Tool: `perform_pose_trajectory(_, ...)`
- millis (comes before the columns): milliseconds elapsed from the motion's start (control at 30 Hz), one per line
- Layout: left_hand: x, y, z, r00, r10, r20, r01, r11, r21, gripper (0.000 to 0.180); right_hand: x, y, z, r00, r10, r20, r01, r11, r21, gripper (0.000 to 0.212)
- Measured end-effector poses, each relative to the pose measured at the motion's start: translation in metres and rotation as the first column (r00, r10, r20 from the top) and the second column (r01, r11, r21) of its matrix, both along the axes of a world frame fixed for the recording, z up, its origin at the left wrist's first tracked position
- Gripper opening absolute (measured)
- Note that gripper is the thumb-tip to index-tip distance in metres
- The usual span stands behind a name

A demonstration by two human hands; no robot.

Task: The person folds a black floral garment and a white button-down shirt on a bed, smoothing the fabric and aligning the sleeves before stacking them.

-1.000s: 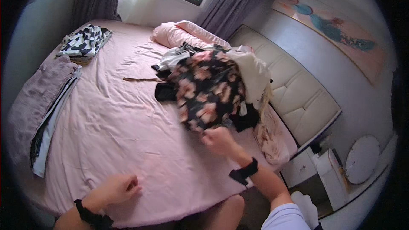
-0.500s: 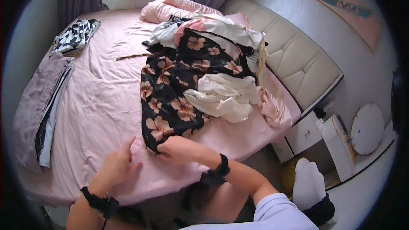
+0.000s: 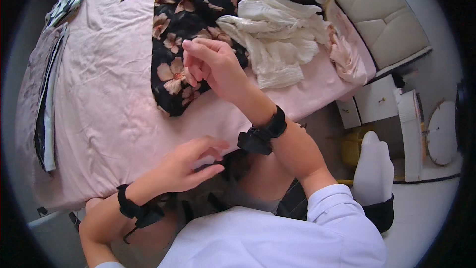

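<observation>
My right hand (image 3: 213, 64) is raised above a black garment with pink flowers (image 3: 171, 44). Its fingers are loosely curled and slightly apart, and nothing shows in them. At the bed's near edge, my left hand (image 3: 191, 164) hovers close to my lap, thumb and fingers apart, holding nothing. The flowered garment lies spread on the pink bed sheet (image 3: 104, 84), its near corner rounded and somewhat rumpled. Beside it on the right sits a crumpled cream garment (image 3: 277, 34), partly overlapping it.
Folded clothes (image 3: 47, 99) lie along the bed's left side, with a black-and-white patterned piece (image 3: 69, 0) beyond. Crumpled pink fabric (image 3: 347, 54) rests near the padded headboard (image 3: 382, 15). A white drawer unit (image 3: 374, 99) and a round mirror-like disc (image 3: 441, 131) are at right.
The view has tipped downward toward my lap. My right hand has come off the flowered garment's near corner and is above it. My left hand has drawn back from the sheet toward my body.
</observation>
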State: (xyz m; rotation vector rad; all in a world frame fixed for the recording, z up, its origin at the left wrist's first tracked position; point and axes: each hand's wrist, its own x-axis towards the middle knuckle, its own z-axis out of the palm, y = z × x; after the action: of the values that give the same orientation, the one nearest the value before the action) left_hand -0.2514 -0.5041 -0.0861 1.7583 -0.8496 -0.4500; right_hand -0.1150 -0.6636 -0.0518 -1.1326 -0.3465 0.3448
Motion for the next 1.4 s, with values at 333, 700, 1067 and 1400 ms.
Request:
perform_pose_trajectory(333,-0.014,-0.027,-0.008,0.88,-0.023,-0.474,-0.167,0.921,-0.353,0.048,-0.01,0.049,-0.046,0.615,0.103,0.782,0.407,0.808,-0.427,0.023)
perform_pose_trajectory(700,-0.021,-0.026,0.001,0.886,0.142,-0.442,-0.295,0.907,-0.301,0.04,-0.015,0.058,-0.073,0.387,0.356,0.851,0.551,0.651,-0.522,0.013)
perform_pose_trajectory(1067,0.071,-0.032,0.043,0.553,-0.028,0.833,-0.108,0.989,0.105,0.031,-0.039,0.054,-0.058,0.456,0.481,0.749,0.435,0.613,-0.659,0.016)
perform_pose_trajectory(1400,0.08,-0.068,0.065,0.285,-0.476,0.832,0.225,0.877,0.425,0.037,-0.061,0.055,-0.074,0.379,0.418,0.826,0.453,0.694,-0.559,0.016)
